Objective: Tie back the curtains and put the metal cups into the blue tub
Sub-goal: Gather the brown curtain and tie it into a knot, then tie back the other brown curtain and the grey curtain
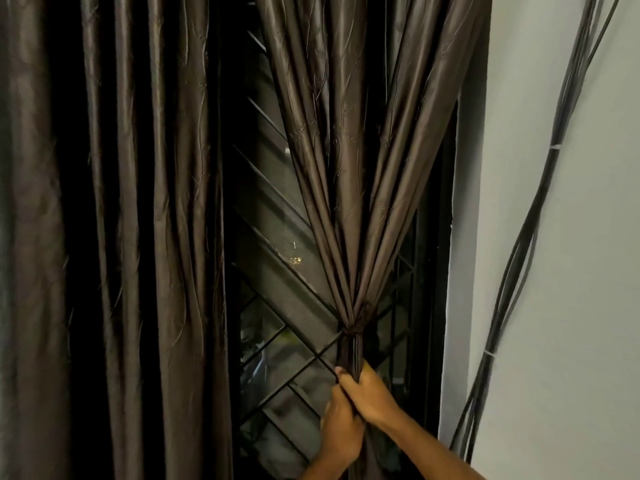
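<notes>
The right brown curtain (349, 161) is gathered into a tight bundle, with a dark tie-back (351, 330) wrapped round its narrowest part. Just below the tie, my right hand (369, 394) grips the bunched cloth. My left hand (341, 431) grips the same bundle a little lower, touching the right hand. The left brown curtain (121, 237) hangs loose and straight, covering the left side of the window. No metal cups or blue tub are in view.
Between the curtains shows a dark window with a diagonal metal grille (277, 278). A white wall (571, 237) stands on the right, with a bundle of black cables (519, 244) running down it.
</notes>
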